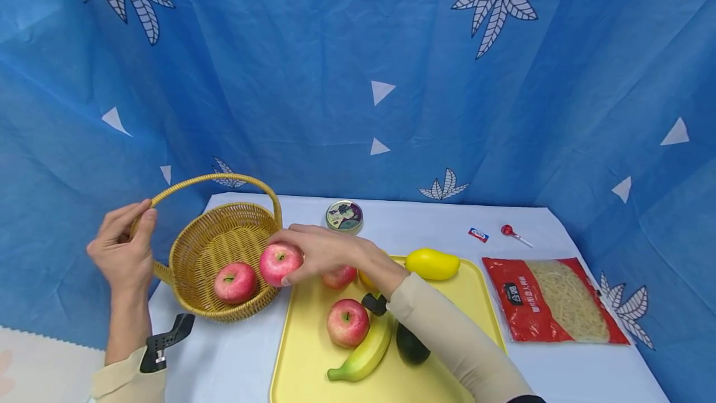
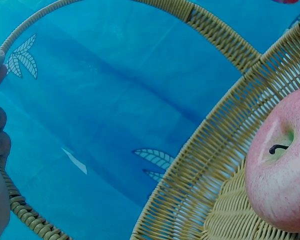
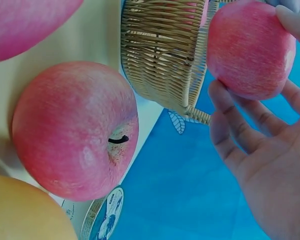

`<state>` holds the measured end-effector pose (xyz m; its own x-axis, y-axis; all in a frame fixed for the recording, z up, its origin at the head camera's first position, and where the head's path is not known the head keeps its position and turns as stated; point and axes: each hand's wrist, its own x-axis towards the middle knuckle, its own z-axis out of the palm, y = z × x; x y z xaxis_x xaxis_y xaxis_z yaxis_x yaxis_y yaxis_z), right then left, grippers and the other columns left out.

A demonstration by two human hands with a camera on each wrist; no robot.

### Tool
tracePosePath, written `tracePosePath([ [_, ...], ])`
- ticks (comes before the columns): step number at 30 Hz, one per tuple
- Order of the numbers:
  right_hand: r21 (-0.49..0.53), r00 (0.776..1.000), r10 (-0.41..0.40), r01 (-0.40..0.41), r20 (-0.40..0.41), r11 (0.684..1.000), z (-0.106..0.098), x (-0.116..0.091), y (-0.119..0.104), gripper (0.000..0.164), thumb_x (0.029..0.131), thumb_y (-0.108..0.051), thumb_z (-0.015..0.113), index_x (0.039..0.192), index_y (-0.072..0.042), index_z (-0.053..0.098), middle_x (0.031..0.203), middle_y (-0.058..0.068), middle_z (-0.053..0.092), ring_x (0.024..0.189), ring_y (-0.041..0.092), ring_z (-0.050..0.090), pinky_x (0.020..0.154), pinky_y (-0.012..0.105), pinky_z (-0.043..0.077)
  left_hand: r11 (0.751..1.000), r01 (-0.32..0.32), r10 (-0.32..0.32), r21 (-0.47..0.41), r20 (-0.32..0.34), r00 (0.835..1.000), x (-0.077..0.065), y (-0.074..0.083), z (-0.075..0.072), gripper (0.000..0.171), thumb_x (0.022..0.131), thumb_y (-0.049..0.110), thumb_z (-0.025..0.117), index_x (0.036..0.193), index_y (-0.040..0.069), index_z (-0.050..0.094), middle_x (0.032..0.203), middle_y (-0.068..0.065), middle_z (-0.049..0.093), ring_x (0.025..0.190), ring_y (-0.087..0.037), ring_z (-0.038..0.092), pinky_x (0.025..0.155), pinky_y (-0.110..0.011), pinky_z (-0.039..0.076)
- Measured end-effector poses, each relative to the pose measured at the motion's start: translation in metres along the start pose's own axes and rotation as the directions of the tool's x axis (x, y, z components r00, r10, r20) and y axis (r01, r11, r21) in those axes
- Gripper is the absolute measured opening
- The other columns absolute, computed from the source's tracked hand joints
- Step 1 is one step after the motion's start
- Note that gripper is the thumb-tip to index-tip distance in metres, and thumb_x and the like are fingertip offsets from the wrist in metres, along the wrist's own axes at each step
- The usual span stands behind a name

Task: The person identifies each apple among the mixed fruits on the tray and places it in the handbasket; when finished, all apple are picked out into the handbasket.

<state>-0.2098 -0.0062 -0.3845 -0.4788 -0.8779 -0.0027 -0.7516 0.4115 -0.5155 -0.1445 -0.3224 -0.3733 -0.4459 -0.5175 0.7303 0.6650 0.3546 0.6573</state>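
My left hand point(image 1: 124, 244) grips the arched handle point(image 1: 224, 177) of a yellow wicker basket point(image 1: 187, 247), its fingers curled round the handle's left side. One red apple point(image 1: 235, 283) lies in the basket; it looms large at the right of the left wrist view. In my right hand point(image 1: 324, 250) is a second red apple point(image 1: 281, 264), held between thumb and fingers at the basket's right rim. The right wrist view shows that held apple point(image 3: 251, 50) with the thumb on one side and fingertips on the other, overlapping the basket's edge.
A yellow tray point(image 1: 302, 353) holds more apples point(image 1: 348, 323), a banana point(image 1: 366, 350), a dark avocado point(image 1: 412, 346) and a yellow mango point(image 1: 432, 264). Behind it stands a round tin point(image 1: 344, 216). On the right lie a red pasta bag point(image 1: 554, 301), a lollipop point(image 1: 508, 230) and a small wrapped candy point(image 1: 478, 235).
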Motion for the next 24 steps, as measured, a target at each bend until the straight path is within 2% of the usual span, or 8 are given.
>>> tracePosePath([
  [10,-0.011,1.0,-0.003,0.003,-0.008,1.0,0.001,0.01,-0.002,0.067,0.082,-0.056,0.075,0.14,-0.036,0.048,0.123,-0.016,0.051,0.107,-0.003,0.051,0.092,0.017,0.045,1.0,-0.009,0.009,-0.009,-0.003,1.0,-0.001,-0.001,0.0,0.017,0.085,-0.008,0.075,0.102,-0.011,0.075,0.097,-0.016,0.073,0.083,-0.008,0.065,0.069,-0.012,0.05],
  [24,-0.001,1.0,0.012,-0.012,0.009,1.0,0.007,0.025,-0.003,0.071,0.081,-0.06,0.076,0.141,-0.035,0.047,0.129,-0.014,0.05,0.11,-0.001,0.051,0.093,0.018,0.045,1.0,-0.007,0.007,-0.003,-0.004,1.0,-0.001,-0.002,0.0,0.017,0.085,-0.009,0.074,0.101,-0.01,0.075,0.098,-0.016,0.073,0.085,-0.008,0.066,0.072,-0.012,0.051],
])
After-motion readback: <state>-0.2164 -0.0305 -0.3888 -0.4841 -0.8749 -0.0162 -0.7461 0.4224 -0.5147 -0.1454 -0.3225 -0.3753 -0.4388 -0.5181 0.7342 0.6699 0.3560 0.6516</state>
